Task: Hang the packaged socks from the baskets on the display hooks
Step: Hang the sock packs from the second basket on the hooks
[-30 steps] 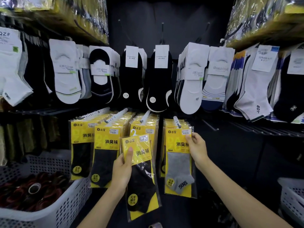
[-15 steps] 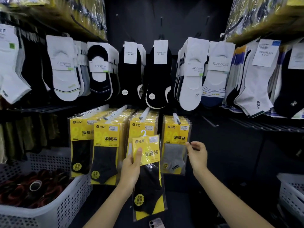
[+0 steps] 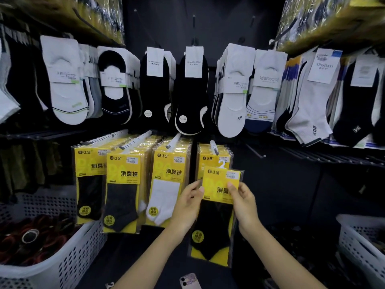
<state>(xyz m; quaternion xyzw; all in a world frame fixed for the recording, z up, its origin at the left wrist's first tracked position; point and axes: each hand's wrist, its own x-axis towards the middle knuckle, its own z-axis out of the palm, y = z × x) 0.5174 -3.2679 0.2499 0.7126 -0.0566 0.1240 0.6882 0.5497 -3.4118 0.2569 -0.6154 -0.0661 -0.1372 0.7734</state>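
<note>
A yellow pack with a black sock (image 3: pixel 216 215) hangs between both my hands, just below the rightmost white display hook (image 3: pixel 214 147). My left hand (image 3: pixel 188 205) grips its left edge and my right hand (image 3: pixel 243 203) pinches its yellow header from the right. The pack's small white hanger sits right under that hook's tip. Yellow sock packs (image 3: pixel 123 184) fill the hooks to the left, one showing a white sock (image 3: pixel 164 197).
A white perforated basket (image 3: pixel 62 261) with dark and red items stands at lower left. Another white basket (image 3: pixel 362 245) sits at lower right. Rows of white and black socks hang above. A phone (image 3: pixel 190 280) lies at the bottom edge.
My left hand carried the black-sock pack rightward, over to the rightmost hook. My right hand let go of the grey-sock pack there and took hold of the carried pack's header.
</note>
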